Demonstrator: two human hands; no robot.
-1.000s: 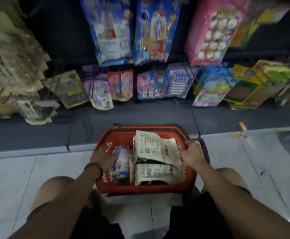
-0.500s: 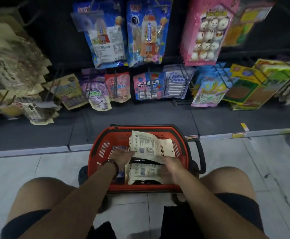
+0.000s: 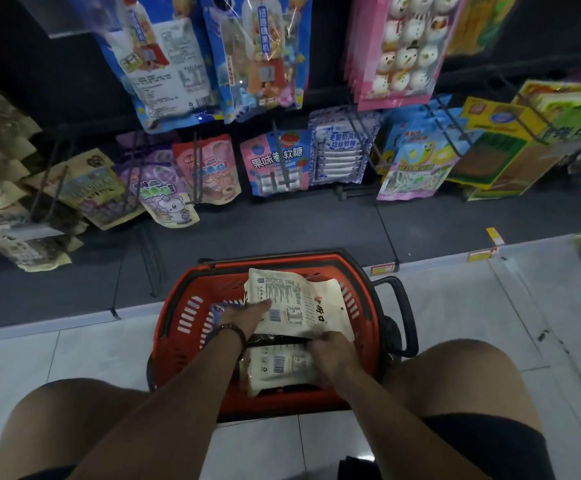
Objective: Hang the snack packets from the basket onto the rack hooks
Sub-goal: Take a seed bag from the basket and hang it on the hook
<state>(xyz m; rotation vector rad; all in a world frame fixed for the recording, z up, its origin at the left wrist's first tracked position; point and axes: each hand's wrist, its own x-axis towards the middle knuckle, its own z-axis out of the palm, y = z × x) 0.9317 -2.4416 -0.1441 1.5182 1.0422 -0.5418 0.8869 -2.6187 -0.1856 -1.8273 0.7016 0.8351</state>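
A red basket with black handles stands on the tiled floor between my knees. Cream snack packets lie in it, printed backs up. My left hand lies on the left edge of the top cream packet, its fingers reaching over the packet's face. My right hand grips the near edge of that packet, over a second cream packet below. A blue packet peeks out at the basket's left. The rack hooks hold hanging packets ahead.
Black wire hooks along the low rack carry pink, purple, blue, yellow and green packets. Larger blue packs and a pink pack hang higher. Brown packets crowd the left. A dark base shelf runs between rack and basket.
Both hands left the basket's rims and came in onto the top cream packet. The view has tilted closer to the basket.
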